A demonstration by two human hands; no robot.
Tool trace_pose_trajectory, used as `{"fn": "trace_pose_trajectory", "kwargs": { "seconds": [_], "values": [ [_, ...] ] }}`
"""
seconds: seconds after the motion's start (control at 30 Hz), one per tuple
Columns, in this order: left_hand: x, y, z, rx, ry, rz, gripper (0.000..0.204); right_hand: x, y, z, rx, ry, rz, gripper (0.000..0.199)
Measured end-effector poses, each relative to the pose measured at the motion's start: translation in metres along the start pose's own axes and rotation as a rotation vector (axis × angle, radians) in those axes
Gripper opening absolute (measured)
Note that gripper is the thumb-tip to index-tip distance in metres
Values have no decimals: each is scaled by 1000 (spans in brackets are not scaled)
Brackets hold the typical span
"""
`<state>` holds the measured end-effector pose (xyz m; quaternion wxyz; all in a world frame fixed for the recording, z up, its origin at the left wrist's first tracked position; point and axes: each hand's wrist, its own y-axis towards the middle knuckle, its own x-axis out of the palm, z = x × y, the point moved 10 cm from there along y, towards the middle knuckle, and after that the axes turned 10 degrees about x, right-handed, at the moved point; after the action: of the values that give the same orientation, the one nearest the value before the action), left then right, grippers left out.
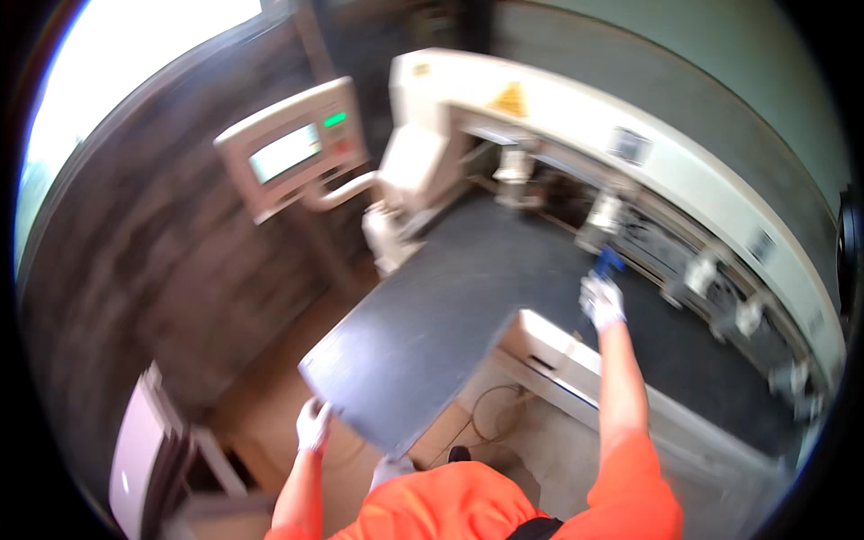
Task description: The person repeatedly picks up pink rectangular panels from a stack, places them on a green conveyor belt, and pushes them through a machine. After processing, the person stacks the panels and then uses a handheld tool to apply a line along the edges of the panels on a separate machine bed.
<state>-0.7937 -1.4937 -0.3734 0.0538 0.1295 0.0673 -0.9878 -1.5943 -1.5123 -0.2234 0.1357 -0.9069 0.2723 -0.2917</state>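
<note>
A large dark grey flat sheet [405, 337] reaches from the bed of a cream-coloured machine [630, 144] out toward my body, its near left corner overhanging the floor. My left hand [313, 426], in a white glove, is closed on the edge at that corner, fingers partly hidden beneath. My right hand [601, 299], also white-gloved, is stretched forward over the dark machine bed [702, 360]. It is closed on a small blue object [609, 262], too blurred to name, just short of one of the pale clamps [601, 220] along the machine's opening.
A control panel [292, 148] with a lit screen hangs on an arm at the back left. A pale box-like ledge [562, 346] runs along the bed's near side. Several panels [139, 450] stand at the lower left. A looped cable [497, 409] lies on the floor.
</note>
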Motion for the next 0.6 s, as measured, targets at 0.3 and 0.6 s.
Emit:
{"fn": "trace_pose_trajectory", "kwargs": {
  "seconds": [0.3, 0.6],
  "values": [
    [-241, -66, -9, -2, 13, 641, 25, 67, -185, 353, 671, -363, -69, 13],
    [-466, -22, -89, -147, -1078, 985, 77, 390, -300, 468, 753, -831, -706, 33]
  ]
}}
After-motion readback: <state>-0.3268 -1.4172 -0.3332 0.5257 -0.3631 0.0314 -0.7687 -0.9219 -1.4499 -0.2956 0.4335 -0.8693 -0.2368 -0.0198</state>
